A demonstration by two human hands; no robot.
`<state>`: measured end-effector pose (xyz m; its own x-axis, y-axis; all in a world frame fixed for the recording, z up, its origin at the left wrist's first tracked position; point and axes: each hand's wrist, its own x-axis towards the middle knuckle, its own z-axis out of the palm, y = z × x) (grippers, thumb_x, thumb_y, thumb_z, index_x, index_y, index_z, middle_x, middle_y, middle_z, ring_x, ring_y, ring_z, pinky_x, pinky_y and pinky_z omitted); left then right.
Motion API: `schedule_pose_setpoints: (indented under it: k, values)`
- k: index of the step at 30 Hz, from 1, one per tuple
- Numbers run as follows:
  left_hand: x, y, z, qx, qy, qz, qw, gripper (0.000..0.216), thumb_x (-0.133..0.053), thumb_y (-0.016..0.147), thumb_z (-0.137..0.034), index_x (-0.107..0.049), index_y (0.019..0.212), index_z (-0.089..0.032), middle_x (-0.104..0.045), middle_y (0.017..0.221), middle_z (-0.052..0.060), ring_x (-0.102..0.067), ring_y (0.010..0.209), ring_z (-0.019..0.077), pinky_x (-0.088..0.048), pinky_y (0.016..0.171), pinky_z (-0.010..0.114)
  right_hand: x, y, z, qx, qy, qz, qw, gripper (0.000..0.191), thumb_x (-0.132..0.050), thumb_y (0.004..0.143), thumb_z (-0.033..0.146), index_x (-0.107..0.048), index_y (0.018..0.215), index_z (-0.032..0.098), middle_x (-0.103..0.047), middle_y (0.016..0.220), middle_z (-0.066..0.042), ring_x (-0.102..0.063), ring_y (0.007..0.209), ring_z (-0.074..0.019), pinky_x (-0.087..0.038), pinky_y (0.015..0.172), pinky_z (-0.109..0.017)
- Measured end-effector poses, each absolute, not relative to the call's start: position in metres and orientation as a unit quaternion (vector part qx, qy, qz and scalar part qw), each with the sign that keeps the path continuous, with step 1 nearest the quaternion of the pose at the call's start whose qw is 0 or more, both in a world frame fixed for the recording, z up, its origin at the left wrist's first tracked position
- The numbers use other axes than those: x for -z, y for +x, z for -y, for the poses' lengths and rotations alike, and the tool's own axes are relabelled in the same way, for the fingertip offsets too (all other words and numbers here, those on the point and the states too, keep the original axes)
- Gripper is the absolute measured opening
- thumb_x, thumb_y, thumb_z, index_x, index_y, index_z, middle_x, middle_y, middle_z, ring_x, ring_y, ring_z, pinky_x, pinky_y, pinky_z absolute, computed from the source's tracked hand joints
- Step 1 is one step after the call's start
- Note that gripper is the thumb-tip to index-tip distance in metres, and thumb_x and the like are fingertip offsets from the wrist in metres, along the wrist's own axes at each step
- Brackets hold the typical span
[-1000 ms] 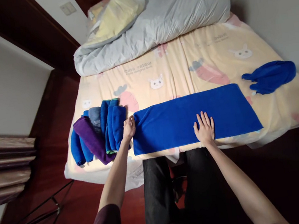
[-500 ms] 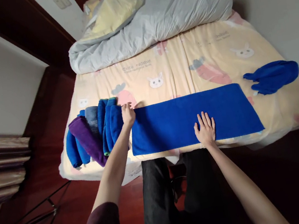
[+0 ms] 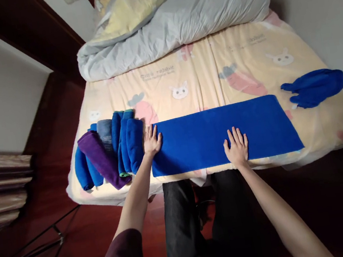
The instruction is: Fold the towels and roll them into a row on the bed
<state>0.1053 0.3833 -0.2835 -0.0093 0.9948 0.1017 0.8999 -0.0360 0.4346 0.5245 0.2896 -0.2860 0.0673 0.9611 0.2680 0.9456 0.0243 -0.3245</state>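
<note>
A long blue towel lies flat along the front of the bed. My left hand rests on its left end with the fingers stretched out. Palm down on the right half of the towel, near its front edge, is my right hand, fingers spread. Close to the left of my left hand sits a row of rolled towels: several blue rolls, a grey one and a purple one lying slanted across the front.
A crumpled blue cloth lies at the right side of the bed. A grey-white quilt is bunched at the back. On the floor at the left stand thin black tripod legs near a curtain.
My left hand has opened from a closed grip at the towel's upper left corner and now lies flat on the left end. My right hand stays in place.
</note>
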Motion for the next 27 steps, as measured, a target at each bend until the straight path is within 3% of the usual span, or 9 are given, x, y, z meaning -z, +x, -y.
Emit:
schedule_pose_setpoints:
  k: [8,13,19,23,27]
  values:
    - [0.287,0.11,-0.38,-0.218,0.673,-0.697,0.114,0.066,-0.039,0.101,-0.049,-0.041,0.158,-0.017,-0.029,0.17,0.012,-0.017,0.16,0.0286,-0.013,0.131,0.052,0.285,0.528,-0.287,-0.026,-0.698,0.696,0.166,0.058,-0.034,0.104,0.033,-0.039,0.16,0.017,-0.031,0.169,-0.012,-0.024,0.159,-0.0272,-0.018,0.129,-0.058]
    - [0.291,0.107,-0.382,-0.229,0.669,-0.699,0.111,0.067,-0.04,0.099,-0.051,-0.041,0.159,-0.02,-0.028,0.17,0.009,-0.017,0.16,0.0298,-0.013,0.131,0.056,0.269,0.5,-0.306,-0.062,-0.696,0.702,0.137,0.058,-0.035,0.106,0.038,-0.04,0.159,0.016,-0.027,0.17,-0.014,-0.018,0.16,-0.0317,-0.014,0.128,-0.062]
    - [0.287,0.108,-0.383,-0.196,0.67,-0.708,0.108,0.071,-0.036,0.098,-0.053,-0.039,0.161,-0.02,-0.027,0.171,0.009,-0.018,0.16,0.0307,-0.015,0.13,0.056,0.261,0.453,-0.362,-0.15,-0.563,0.803,0.127,0.058,-0.035,0.107,0.045,-0.039,0.16,0.021,-0.024,0.172,-0.007,-0.018,0.161,-0.0241,-0.011,0.133,-0.051]
    - [0.282,0.111,-0.382,-0.177,0.668,-0.716,0.096,0.072,-0.033,0.1,-0.054,-0.038,0.16,-0.015,-0.026,0.171,0.01,-0.018,0.16,0.0293,-0.017,0.129,0.053,0.273,0.51,-0.392,-0.112,-0.583,0.797,0.111,0.062,-0.035,0.107,0.048,-0.035,0.162,0.02,-0.024,0.172,-0.007,-0.019,0.161,-0.023,-0.011,0.133,-0.05]
    - [0.281,0.112,-0.382,-0.161,0.674,-0.716,0.082,0.072,-0.029,0.101,-0.054,-0.036,0.161,-0.014,-0.024,0.172,0.009,-0.018,0.16,0.0282,-0.018,0.129,0.051,0.282,0.627,-0.427,-0.047,-0.699,0.708,0.088,0.065,-0.026,0.108,0.05,-0.032,0.163,0.015,-0.026,0.171,-0.011,-0.02,0.16,-0.024,-0.014,0.131,-0.052]
